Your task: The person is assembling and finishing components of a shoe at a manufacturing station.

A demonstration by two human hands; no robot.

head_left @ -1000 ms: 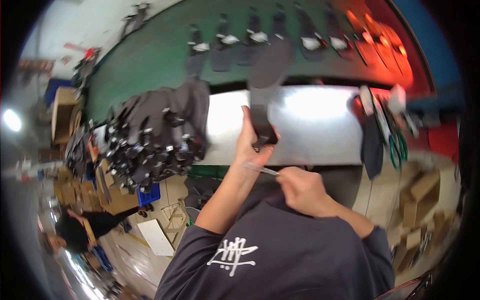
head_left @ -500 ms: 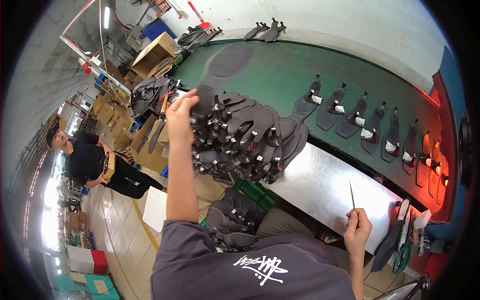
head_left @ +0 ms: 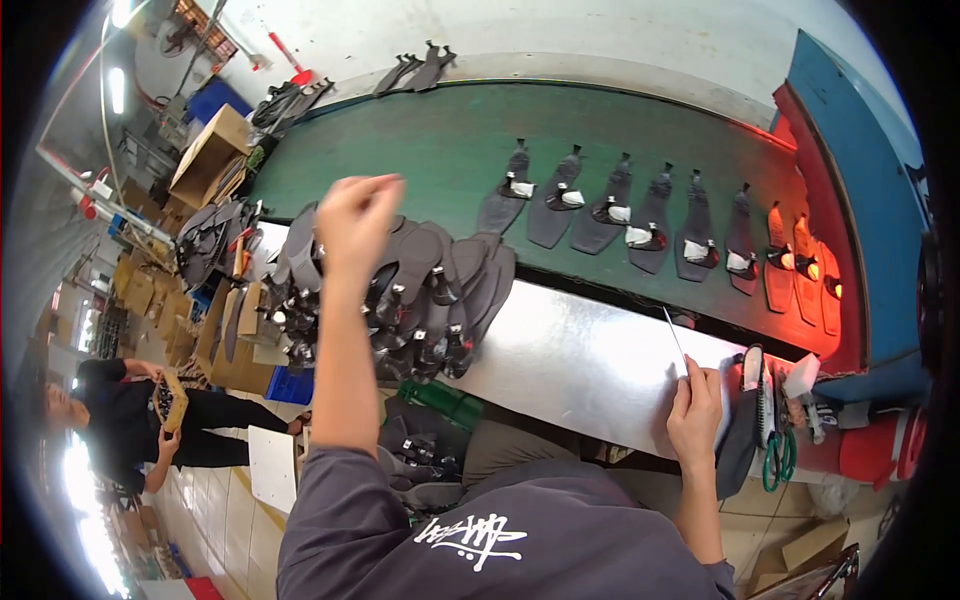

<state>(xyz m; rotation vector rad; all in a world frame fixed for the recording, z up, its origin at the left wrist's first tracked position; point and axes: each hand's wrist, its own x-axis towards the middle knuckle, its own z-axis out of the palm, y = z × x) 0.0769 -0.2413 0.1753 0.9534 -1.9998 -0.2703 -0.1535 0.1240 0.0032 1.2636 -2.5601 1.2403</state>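
Note:
My left hand (head_left: 358, 222) is raised over a big pile of dark grey shoe soles (head_left: 425, 250), its fingers pressed together with no sole visible in them. Shiny black-and-silver pieces (head_left: 440, 290) stick out among the stacked soles. Above the metal table, my right hand (head_left: 693, 415) grips a thin, straight metal rod (head_left: 674, 333) that points up and to the left. On the green belt (head_left: 400, 140) beyond lies a row of soles (head_left: 600, 220) with black straps and white scraps on them.
At right, red light falls on several soles (head_left: 805, 270) beside a blue housing (head_left: 860, 200). Green-handled scissors (head_left: 778, 460) and a brush (head_left: 766, 400) hang near the bright metal table (head_left: 570, 350). A person (head_left: 125, 425) at left holds a yellow tray (head_left: 172, 402). More soles sit below in a green crate (head_left: 440, 405).
The sole that was in my left hand is no longer seen in it. My view has swung to the right. The right hand still grips the rod.

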